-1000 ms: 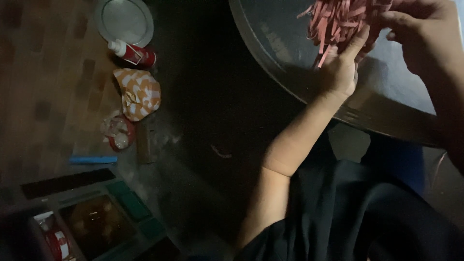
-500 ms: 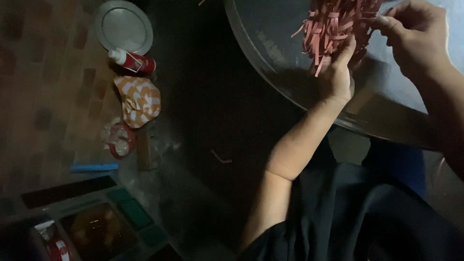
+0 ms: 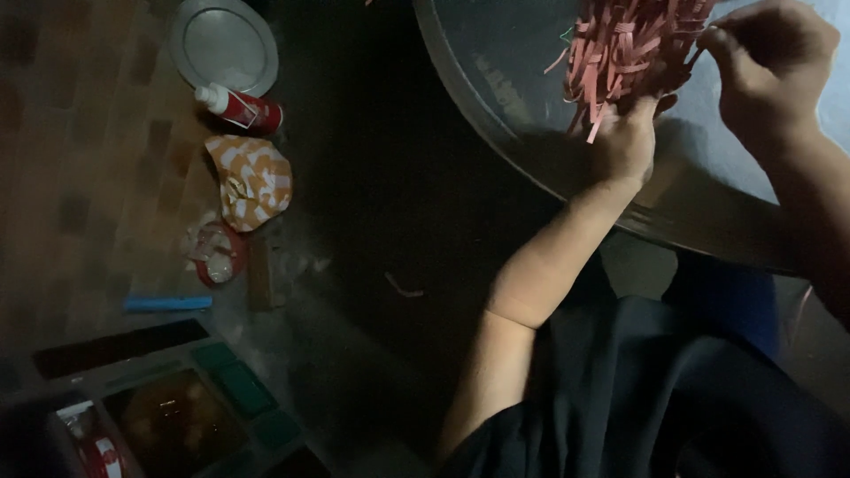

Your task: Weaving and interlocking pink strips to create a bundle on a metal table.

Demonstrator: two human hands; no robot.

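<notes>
You'd lifted the pink strips higher off the tray, left hand cupped under, right hand pinching the bunch.

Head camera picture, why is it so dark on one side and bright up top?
Head view: light falls mainly on the big metal tray and pink strips near both hands; the brick floor lies dim and slightly soft; the lap is almost black.

Dim brick floor (patterned)
</notes>
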